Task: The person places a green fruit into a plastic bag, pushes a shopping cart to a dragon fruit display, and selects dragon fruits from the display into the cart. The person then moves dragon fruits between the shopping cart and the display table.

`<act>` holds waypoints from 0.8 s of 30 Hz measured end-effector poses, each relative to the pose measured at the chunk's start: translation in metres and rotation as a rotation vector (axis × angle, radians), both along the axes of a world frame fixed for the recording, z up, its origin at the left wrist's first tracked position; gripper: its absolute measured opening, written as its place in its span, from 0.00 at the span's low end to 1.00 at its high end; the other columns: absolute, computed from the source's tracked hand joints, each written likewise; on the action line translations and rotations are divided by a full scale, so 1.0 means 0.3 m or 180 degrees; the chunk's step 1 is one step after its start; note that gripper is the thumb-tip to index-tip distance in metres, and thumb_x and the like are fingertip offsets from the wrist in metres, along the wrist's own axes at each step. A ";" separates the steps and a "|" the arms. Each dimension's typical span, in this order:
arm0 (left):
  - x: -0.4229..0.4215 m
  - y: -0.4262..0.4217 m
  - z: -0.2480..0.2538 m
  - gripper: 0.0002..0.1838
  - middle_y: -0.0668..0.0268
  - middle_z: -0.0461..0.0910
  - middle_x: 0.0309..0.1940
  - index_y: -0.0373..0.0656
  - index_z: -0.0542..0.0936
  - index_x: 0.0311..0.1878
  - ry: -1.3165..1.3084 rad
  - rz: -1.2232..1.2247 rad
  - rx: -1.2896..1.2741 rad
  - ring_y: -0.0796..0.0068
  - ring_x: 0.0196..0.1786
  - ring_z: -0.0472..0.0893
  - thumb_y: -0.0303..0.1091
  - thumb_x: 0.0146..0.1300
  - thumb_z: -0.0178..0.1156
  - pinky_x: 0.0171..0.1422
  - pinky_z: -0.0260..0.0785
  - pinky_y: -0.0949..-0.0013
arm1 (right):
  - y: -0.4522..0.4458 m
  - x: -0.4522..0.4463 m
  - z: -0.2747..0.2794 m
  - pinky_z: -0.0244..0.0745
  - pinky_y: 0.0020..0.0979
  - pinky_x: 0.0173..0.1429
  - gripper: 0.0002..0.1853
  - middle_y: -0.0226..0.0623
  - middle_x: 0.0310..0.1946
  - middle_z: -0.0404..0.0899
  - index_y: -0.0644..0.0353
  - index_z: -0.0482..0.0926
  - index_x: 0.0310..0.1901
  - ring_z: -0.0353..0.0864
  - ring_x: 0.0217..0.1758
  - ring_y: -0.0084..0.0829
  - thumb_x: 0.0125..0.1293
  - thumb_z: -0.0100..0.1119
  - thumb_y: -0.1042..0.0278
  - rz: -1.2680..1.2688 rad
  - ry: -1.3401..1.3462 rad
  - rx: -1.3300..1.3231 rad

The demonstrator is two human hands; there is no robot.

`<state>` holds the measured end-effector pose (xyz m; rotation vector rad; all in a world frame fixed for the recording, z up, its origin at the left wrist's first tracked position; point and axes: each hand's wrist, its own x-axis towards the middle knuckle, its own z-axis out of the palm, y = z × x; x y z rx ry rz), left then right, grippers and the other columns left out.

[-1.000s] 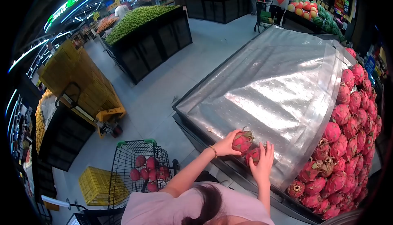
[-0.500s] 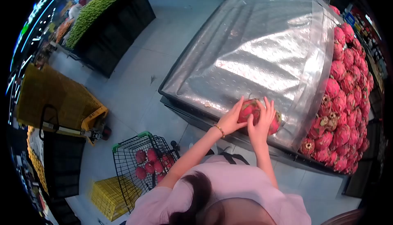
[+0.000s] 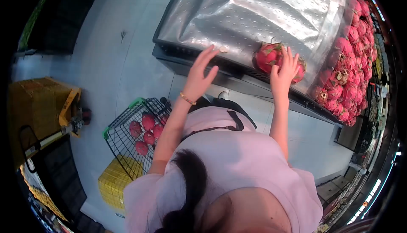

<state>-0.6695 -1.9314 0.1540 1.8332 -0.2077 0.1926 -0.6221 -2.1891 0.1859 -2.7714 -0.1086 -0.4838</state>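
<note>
Two red dragon fruits lie side by side near the front edge of the silver-covered stand (image 3: 212, 25). The left dragon fruit (image 3: 267, 58) shows its green-tipped scales, while the right dragon fruit (image 3: 300, 71) is partly hidden by my fingers. My right hand (image 3: 283, 72) lies over the gap between the two, its fingers stretched out and the thumb by the left fruit; whether it presses on either I cannot tell. My left hand (image 3: 202, 75), with a beaded bracelet at the wrist, is empty and spread above the stand's front edge, apart from the fruits.
A heap of dragon fruits (image 3: 348, 76) fills the stand's right side. At my left stands a wire shopping cart (image 3: 116, 127) with several dragon fruits in it. Beyond are a yellow basket (image 3: 116, 182), a pallet jack (image 3: 70, 110) and large boxes (image 3: 36, 110). Grey floor (image 3: 123, 63) lies between.
My left hand has let go of the left dragon fruit and moved away to the left, opening. My right hand has loosened over the fruits. The view has tilted and shifted.
</note>
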 end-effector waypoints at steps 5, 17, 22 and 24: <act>-0.426 0.548 -0.207 0.11 0.61 0.78 0.43 0.36 0.75 0.45 0.0609 0.3393 -0.1237 0.71 0.48 0.77 0.28 0.65 0.45 0.53 0.68 0.69 | 0.043 -0.005 -0.010 0.40 0.51 0.71 0.31 0.63 0.66 0.50 0.63 0.61 0.63 0.46 0.71 0.57 0.54 0.49 0.72 -0.0109 -0.0742 -0.0261; -1.258 0.593 -1.177 0.21 0.49 0.76 0.43 0.40 0.75 0.47 0.3779 0.2923 0.0964 0.48 0.48 0.76 0.43 0.54 0.59 0.51 0.69 0.55 | 0.525 -0.157 -0.072 0.39 0.49 0.72 0.31 0.51 0.69 0.47 0.55 0.61 0.64 0.40 0.73 0.56 0.56 0.52 0.75 0.1404 0.0465 -0.0160; -1.065 0.463 -1.208 0.35 0.53 0.67 0.57 0.48 0.65 0.61 0.3804 0.1930 0.1751 0.52 0.59 0.69 0.47 0.50 0.65 0.61 0.63 0.53 | 0.563 -0.213 -0.072 0.41 0.47 0.72 0.27 0.48 0.69 0.50 0.56 0.67 0.60 0.43 0.73 0.52 0.56 0.51 0.77 0.1477 0.0646 -0.0250; -0.989 0.465 -1.143 0.39 0.57 0.66 0.59 0.51 0.61 0.64 0.3775 0.1445 0.2136 0.55 0.61 0.67 0.48 0.49 0.66 0.63 0.60 0.52 | 0.567 -0.228 -0.066 0.41 0.46 0.72 0.26 0.48 0.69 0.51 0.56 0.68 0.59 0.44 0.73 0.51 0.56 0.51 0.77 0.1423 0.0682 -0.0343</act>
